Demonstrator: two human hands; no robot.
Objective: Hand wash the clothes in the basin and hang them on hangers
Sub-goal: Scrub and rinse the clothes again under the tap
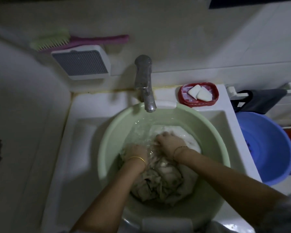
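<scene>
A pale green basin (107,132) sits in the white sink and holds water and a heap of wet light-coloured clothes (165,184). Both my hands are down in the basin under the tap's stream. My left hand (136,152), with a gold bangle at the wrist, has its fingers curled into the wet cloth. My right hand (170,142), with a thin bracelet, grips a bunched white part of the clothes (190,138). Splashing water blurs the fingertips of both hands.
A metal tap (144,81) runs water into the basin. A red soap dish (198,95) with white soap stands at the sink's back right. A blue bucket (269,148) stands to the right. A brush (81,40) and a grey-white box (81,62) hang on the wall.
</scene>
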